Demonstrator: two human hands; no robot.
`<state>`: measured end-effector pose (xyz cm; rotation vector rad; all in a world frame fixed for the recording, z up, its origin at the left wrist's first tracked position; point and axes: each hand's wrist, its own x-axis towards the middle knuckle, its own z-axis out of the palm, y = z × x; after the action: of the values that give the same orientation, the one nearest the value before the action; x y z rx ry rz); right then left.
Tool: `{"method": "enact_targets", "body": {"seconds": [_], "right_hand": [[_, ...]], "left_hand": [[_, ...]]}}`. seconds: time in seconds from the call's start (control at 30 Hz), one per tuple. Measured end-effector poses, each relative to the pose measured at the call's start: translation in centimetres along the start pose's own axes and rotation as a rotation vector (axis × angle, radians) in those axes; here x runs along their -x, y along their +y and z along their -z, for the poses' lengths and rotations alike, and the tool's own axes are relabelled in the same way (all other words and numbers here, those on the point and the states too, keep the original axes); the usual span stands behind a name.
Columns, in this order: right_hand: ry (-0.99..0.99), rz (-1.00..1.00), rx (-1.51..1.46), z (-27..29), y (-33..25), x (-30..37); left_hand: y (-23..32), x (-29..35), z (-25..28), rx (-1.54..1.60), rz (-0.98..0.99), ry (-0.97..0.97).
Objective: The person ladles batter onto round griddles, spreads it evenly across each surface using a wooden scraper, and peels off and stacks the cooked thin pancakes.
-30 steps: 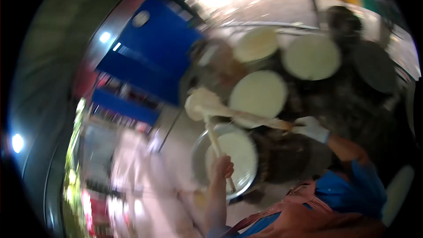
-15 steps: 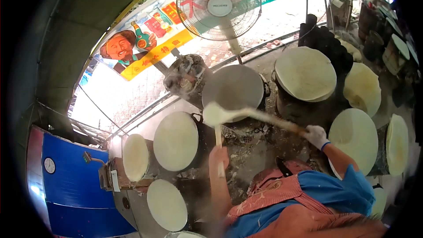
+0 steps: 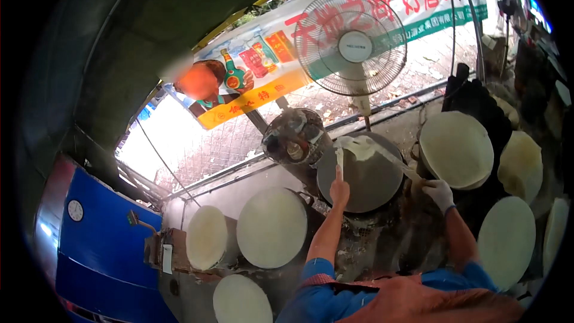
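Note:
My bare left hand [image 3: 339,192] is closed around a narrow, flat, pale scraper [image 3: 340,158] that points away from me. My white-gloved right hand [image 3: 438,192] grips a long wooden-handled stick [image 3: 391,158], its far part coated pale. Both tools reach over a round dark griddle [image 3: 373,186]. Near the griddle's far left edge, a soft white mass like batter or dough [image 3: 360,147] lies between the tool ends. The scraper's tip is at the left side of this mass, and the stick runs into it from the right. Whether the mass rests on the griddle is hard to tell.
A metal drum with dark scraps [image 3: 296,137] stands just beyond the griddle, and a large fan [image 3: 353,48] behind it. Round drums with flat pale tops flank me, at left [image 3: 272,227] and right [image 3: 457,149]. A black stack [image 3: 472,93] stands at far right.
Both hands have moved forward, the arms reaching farther out. The tools and white mass, held up nearer me before, are now over the far part of the griddle. The view has shifted too.

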<state>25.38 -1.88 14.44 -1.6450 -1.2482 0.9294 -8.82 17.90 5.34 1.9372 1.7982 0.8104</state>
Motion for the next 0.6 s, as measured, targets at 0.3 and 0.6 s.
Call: {"method": "enact_targets", "body": {"seconds": [0.3, 0.6], "right_hand": [[0.146, -0.004, 0.744, -7.5, 1.2, -6.2], [0.150, 0.042, 0.503, -9.2, -4.5, -10.2]], "left_hand": [[8.2, -4.1, 9.6, 0.373, -0.205, 0.335], [-2.0, 15.1, 15.0, 0.405, 0.541, -0.401]]}}
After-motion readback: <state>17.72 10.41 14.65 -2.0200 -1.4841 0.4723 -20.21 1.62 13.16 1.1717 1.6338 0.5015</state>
